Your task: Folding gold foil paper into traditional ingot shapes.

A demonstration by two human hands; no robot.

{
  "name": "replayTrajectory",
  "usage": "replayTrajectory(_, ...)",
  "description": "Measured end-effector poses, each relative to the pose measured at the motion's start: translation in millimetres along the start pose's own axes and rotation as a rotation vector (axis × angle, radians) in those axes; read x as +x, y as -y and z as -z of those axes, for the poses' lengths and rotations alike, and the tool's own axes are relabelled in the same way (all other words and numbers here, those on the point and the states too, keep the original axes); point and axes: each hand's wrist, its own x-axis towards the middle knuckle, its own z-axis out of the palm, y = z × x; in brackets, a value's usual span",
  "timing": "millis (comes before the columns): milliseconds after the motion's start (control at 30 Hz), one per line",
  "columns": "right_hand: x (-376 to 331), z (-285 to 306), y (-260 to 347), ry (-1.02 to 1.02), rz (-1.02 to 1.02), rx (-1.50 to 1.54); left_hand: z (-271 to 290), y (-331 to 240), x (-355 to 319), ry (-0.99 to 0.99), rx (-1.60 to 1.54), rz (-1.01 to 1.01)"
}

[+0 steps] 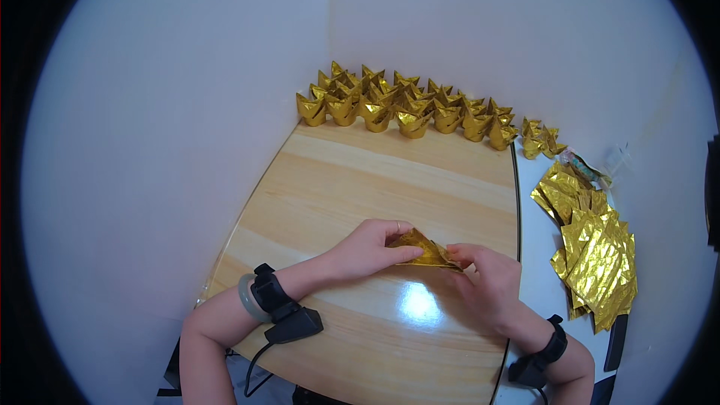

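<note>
Our left hand (369,248) and right hand (487,279) pinch folded gold paper (429,253), likely steadying creases; gold foil sheets (601,264) lie right of both, seemingly for reach.

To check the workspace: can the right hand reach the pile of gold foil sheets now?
Probably yes: nothing visible stands between the right hand and the gold foil sheets to its right, though it likely must first release the folded gold foil.
</note>
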Motion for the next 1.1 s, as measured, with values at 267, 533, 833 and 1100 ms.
replayTrajectory(267,1.1,-3.1,-17.0,-0.054,0.218,0.145,1.4,-1.8,0.1,-0.010,-0.264,0.192)
replayTrajectory(533,1.4,-0.1,-20.8,0.051,-0.060,0.338,4.6,-12.6,-1.7,-0.004,-0.573,0.184)
replayTrajectory(833,-5.2,-5.2,-20.7,0.104,-0.172,0.636,-12.8,-14.9,-1.4,0.100,-0.123,0.104)
replayTrajectory(1100,1.3,-2.7,-4.6,0.106,-0.433,1.164,-10.3,2.8,5.2,-0.028,-0.303,-0.211)
